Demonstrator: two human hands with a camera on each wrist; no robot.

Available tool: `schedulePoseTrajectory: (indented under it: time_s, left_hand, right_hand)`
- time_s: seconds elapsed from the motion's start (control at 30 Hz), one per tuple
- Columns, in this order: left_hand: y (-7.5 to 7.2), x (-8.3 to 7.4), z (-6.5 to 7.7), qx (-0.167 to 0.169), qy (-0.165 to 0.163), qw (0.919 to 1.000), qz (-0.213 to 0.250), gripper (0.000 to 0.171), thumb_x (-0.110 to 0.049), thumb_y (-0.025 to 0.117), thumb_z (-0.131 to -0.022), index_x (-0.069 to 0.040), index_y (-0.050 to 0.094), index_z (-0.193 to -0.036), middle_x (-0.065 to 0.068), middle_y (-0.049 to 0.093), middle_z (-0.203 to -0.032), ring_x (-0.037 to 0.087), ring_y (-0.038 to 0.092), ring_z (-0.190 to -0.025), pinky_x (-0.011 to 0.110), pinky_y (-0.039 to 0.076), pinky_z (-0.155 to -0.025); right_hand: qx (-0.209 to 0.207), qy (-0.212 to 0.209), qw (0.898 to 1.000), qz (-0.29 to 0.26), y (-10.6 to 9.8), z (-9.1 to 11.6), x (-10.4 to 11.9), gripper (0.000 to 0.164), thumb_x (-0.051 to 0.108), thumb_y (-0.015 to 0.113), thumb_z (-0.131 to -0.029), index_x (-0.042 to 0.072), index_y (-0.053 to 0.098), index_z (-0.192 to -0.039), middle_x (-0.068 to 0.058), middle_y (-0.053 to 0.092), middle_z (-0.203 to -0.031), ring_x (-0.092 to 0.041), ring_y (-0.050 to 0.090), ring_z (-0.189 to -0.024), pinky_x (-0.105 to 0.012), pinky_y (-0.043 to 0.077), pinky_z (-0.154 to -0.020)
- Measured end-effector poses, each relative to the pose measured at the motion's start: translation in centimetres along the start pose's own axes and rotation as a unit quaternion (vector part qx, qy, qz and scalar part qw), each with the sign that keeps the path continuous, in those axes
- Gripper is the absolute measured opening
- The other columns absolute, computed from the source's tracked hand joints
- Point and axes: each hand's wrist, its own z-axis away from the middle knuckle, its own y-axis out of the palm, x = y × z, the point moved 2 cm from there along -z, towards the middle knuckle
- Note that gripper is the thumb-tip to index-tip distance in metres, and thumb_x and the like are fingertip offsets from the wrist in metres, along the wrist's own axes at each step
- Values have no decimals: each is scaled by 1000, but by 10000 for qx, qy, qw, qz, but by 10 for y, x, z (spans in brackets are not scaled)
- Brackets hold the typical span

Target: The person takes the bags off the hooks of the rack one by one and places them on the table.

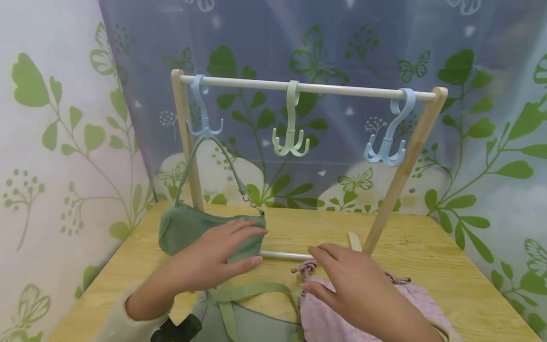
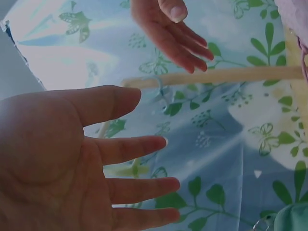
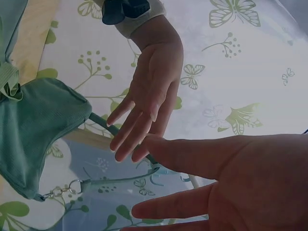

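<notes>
One rack (image 1: 350, 89) is carrying two blue hooks (image 1: 206, 129), at ten and two o'clock in the head view, and one green hook (image 1: 291, 140) near twelve. Three bags are showing: the green bag (image 1: 181, 228) hanging at eight, the grey-green bag (image 1: 256, 320) at six, the pink bag (image 1: 318, 311) at five. The left hand (image 1: 220, 251) is extending straight fingers, spaced apart, the green bag lying toward nine from them; the right hand (image 1: 356, 278) is extending likewise, the pink bag toward five.
</notes>
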Motion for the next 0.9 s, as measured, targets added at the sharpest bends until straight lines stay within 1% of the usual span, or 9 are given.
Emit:
schedulePoseTrajectory:
  time_s: [0.17,0.27,0.33,0.4,0.57,0.67,0.77,0.83,0.9]
  left_hand:
    - [-11,8,5,151,-171,9995,201,53,-47,50,-100,-18,46,-144,4,41,-150,29,35,-139,55,34,-107]
    - [-20,12,7,94,-205,9995,238,54,-48,50,-99,-18,46,-144,2,44,-147,27,39,-137,53,37,-105]
    - [-27,13,9,-47,-220,9995,213,52,-47,50,-100,-18,47,-143,2,47,-144,27,42,-135,53,39,-103]
    - [-34,14,12,-267,-206,9993,157,48,-43,51,-100,-16,49,-141,3,50,-142,29,45,-132,54,40,-102]
    - [-51,14,20,-614,-266,9977,-87,43,-34,53,-102,-14,51,-140,8,51,-142,33,46,-131,57,39,-102]
    - [-62,12,21,-716,-317,9967,-207,43,-34,52,-102,-15,51,-140,7,51,-142,33,46,-131,57,40,-100]
    - [-70,11,20,-812,-268,9962,-194,42,-32,52,-102,-14,51,-140,7,52,-142,32,47,-130,57,41,-99]
    - [-73,11,19,-827,-257,9962,-105,42,-31,52,-102,-13,50,-140,8,52,-141,33,46,-131,57,40,-100]
    - [-76,12,18,-850,-303,9959,-72,41,-30,52,-102,-13,50,-139,8,52,-141,33,44,-132,58,39,-101]
  right_hand:
    - [-127,-215,9997,18,0,-8,12,58,49,62,-92,10,57,-135,-3,62,-125,-22,64,-104,-41,54,-81]
    - [-165,-323,9993,11,0,-14,18,58,49,61,-93,9,56,-135,-4,61,-125,-21,65,-102,-40,54,-81]
    - [-191,-410,9990,24,-1,-18,21,57,49,61,-93,9,56,-134,-5,61,-125,-21,65,-101,-39,54,-81]
    - [-233,-505,9984,62,-3,-22,24,57,48,62,-93,8,57,-133,-6,61,-124,-20,65,-100,-38,54,-80]
    - [-430,-691,9966,119,-10,-31,34,57,46,63,-93,6,58,-132,-9,62,-125,-23,65,-103,-39,54,-82]
    - [-557,-713,9959,67,-14,-35,38,56,45,64,-93,5,58,-132,-10,62,-125,-26,64,-107,-41,54,-84]
    - [-646,-724,9953,48,-18,-39,41,55,42,64,-93,4,57,-132,-11,62,-125,-27,63,-108,-42,54,-83]
    - [-671,-719,9951,68,-20,-43,43,55,43,64,-93,4,57,-132,-11,62,-125,-27,63,-109,-42,54,-84]
    - [-714,-714,9949,53,-23,-47,45,57,43,65,-93,3,57,-132,-11,61,-126,-27,62,-110,-42,53,-86]
